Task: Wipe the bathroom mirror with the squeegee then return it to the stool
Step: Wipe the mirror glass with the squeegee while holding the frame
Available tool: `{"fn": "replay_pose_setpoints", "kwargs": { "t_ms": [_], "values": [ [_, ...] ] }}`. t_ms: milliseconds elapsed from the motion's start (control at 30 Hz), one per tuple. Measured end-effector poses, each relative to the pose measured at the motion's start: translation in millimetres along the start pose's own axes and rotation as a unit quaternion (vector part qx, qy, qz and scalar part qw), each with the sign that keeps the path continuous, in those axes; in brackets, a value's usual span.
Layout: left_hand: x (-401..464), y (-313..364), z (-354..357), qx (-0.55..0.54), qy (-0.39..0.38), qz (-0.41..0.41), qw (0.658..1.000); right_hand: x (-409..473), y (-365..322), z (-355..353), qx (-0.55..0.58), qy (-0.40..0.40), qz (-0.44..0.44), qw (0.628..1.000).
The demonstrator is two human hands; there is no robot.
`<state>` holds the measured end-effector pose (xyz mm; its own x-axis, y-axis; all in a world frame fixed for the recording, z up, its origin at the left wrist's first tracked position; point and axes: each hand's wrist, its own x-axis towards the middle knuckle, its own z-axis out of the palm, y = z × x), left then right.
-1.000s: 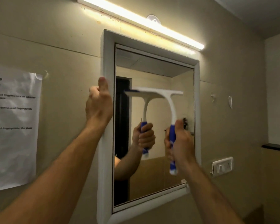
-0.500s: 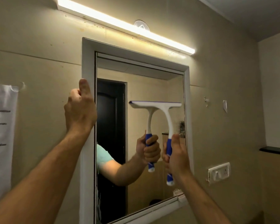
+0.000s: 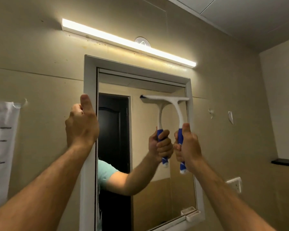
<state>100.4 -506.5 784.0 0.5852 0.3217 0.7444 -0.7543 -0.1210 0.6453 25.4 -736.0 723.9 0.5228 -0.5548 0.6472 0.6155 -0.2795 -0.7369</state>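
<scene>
Both grips clamp: left hand (image 3: 81, 126) on mirror (image 3: 177, 185) frame, right hand (image 3: 188, 145) on squeegee (image 3: 172, 104)

Single head view (wide-angle), tilted up, close to mirror (image 3: 157, 189) on wall.

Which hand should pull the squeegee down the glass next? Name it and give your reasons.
Right. The right hand already grips the squeegee by its blue handle, with the blade high on the mirror near the right frame edge. The left hand grips the mirror's left frame, probably steadying it.
</scene>
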Motion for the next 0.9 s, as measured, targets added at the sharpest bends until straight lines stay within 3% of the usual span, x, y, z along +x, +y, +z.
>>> {"fn": "replay_pose_setpoints", "kwargs": {
  "t_ms": [200,433,533,700,800,900],
  "values": [
    [9.8,-14.2,3.2,0.039,-0.004,0.032,0.999,-48.7,37.5,-10.7,0.021,-0.031,0.03,0.999],
    [14.5,-21.6,6.3,0.052,0.008,0.054,0.997,21.3,-8.2,-7.2,-0.02,0.0,-0.028,0.999],
    [18.7,-25.3,7.8,0.063,0.01,0.045,0.997,35.4,-13.3,-4.0,-0.007,-0.01,-0.015,1.0],
    [16.5,-27.0,9.4,0.065,0.011,0.048,0.997,-5.9,30.5,-18.7,0.024,-0.052,0.016,0.998],
    [15.3,-27.4,9.1,0.09,0.011,0.078,0.993,-46.2,70.0,-26.6,0.043,-0.045,0.025,0.998],
    [15.3,-25.5,10.4,0.08,0.016,0.047,0.996,-71.7,86.1,-32.5,0.032,-0.032,0.044,0.998]
  ]
}}
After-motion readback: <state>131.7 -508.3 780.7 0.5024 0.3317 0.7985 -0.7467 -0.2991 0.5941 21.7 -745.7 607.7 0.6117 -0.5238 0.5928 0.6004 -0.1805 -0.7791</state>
